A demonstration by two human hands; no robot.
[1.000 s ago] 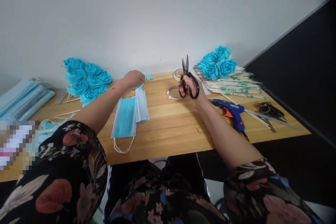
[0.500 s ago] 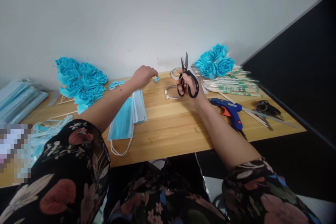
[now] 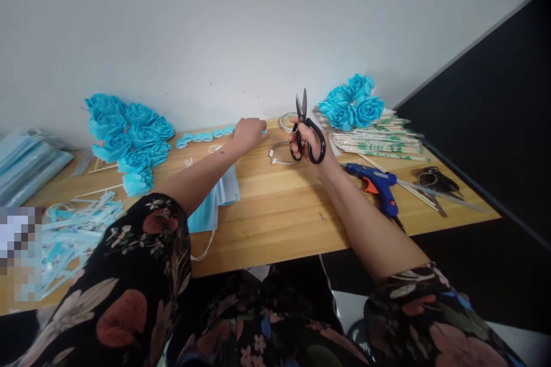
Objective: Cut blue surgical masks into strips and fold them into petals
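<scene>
- right hand (image 3: pixel 307 140) is wrapped around the scissors (image 3: pixel 302 117), up over the table (image 3: pixel 275 223); blades point up, tips a bit apart
- left hand (image 3: pixel 249 134) is palm down near the wall, well apart from the right; a blue bit (image 3: pixel 264 131) pokes out at its fingertips; can't tell if it's pinched or just touched
- more blue petals (image 3: pixel 202 137) sit in a row along the back edge, left of that hand
- two masks (image 3: pixel 228 187) lie partly hidden below the left forearm
- tape (image 3: pixel 285 123) and a ring (image 3: pixel 284 161) are just beside the right hand; glue gun (image 3: pixel 383 180) lies to its right; blue flowers (image 3: pixel 138 132) pile up at both sides
</scene>
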